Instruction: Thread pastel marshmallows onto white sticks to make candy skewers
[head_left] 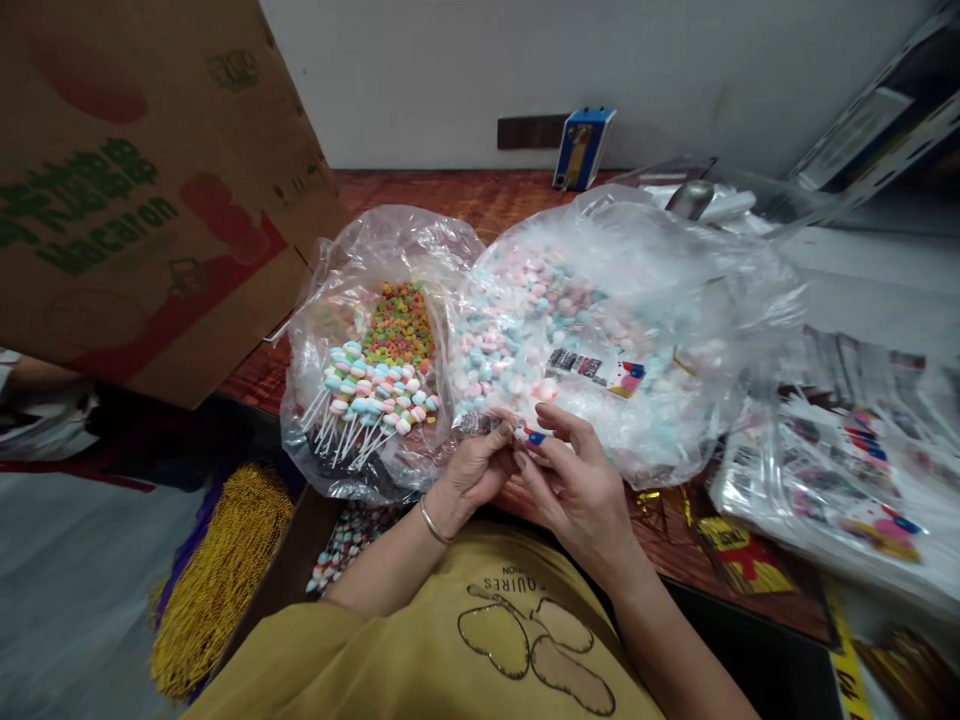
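Close to my body, my left hand (480,468) pinches the edge of a small clear printed plastic bag (531,436). The fingers of my right hand (581,478) are closed on the same bag from the other side. What lies between the fingertips is partly hidden. Just beyond, a second printed bag (596,370) rests on a large clear bag of pastel marshmallows (499,340). To the left, marshmallow sticks (379,395) lie in an open plastic bag (405,225), beside small colourful candy rings (405,325).
A large cardboard box (150,200) stands at the left. Stacked printed bags (840,470) lie at the right, with a gold twist-tie packet (746,555) near the table edge. A metal scoop (690,200) and a blue box (583,150) are at the back. Gold cords (225,580) hang lower left.
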